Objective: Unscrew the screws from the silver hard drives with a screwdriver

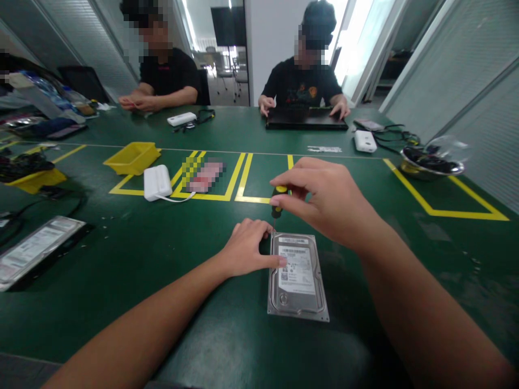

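A flat, rectangular hard drive (298, 276) of dull brushed metal, with a white printed label on its lid, lies at 6 o'clock on the matte green surface (162, 259). The left hand (247, 248) comes in from 8 o'clock and rests on the drive's near-left corner, fingers curled, its grip pressing down on the casing edge rather than wrapped around it. The right hand (320, 200) hangs just above the drive's far edge at 12 o'clock; its grip is pinched narrow on the yellow-and-black handle of a small screwdriver (278, 199), whose thin shaft points down toward the drive's top-left corner.

At 10 o'clock a smooth white rounded box (157, 182) with a thin cable sits on yellow tape lines, beside a yellow plastic bin (132, 158). At 2 o'clock stands a shiny metal bowl (432, 166). At 9 o'clock lies a second drive (38, 251). Two people sit across the surface, one with hands on a closed black laptop (306, 120).
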`<action>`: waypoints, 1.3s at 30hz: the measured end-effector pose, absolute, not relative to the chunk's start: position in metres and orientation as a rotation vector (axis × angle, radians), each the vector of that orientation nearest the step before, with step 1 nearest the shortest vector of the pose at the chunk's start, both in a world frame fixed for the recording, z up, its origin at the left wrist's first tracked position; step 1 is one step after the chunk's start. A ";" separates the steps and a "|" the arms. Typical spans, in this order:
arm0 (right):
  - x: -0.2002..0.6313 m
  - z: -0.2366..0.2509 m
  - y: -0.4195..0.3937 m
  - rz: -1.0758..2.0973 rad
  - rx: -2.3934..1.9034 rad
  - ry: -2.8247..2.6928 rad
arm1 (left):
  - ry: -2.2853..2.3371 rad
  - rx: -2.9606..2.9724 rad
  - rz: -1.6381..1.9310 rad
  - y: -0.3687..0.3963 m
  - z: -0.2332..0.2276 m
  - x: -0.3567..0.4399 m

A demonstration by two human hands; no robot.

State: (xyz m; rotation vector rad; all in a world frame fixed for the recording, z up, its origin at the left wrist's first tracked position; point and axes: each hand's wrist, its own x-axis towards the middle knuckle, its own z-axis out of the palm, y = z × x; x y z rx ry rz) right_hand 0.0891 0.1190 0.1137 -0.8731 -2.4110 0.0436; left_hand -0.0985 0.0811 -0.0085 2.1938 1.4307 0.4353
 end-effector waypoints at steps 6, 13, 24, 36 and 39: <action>0.082 0.106 0.120 -0.123 -1.022 -2.355 | 1.428 2.193 0.446 0.082 -0.010 -0.100; 0.077 0.102 0.115 -0.198 -1.076 -2.339 | 1.430 2.192 0.443 0.081 -0.009 -0.100; 0.081 0.110 0.114 0.051 -0.833 -2.351 | 1.421 2.205 0.464 0.081 -0.008 -0.102; 0.099 0.119 0.118 0.226 -0.708 -2.504 | 1.422 2.198 0.457 0.082 -0.010 -0.102; 0.102 0.118 0.121 0.223 -0.693 -2.523 | 1.424 2.201 0.444 0.083 -0.010 -0.101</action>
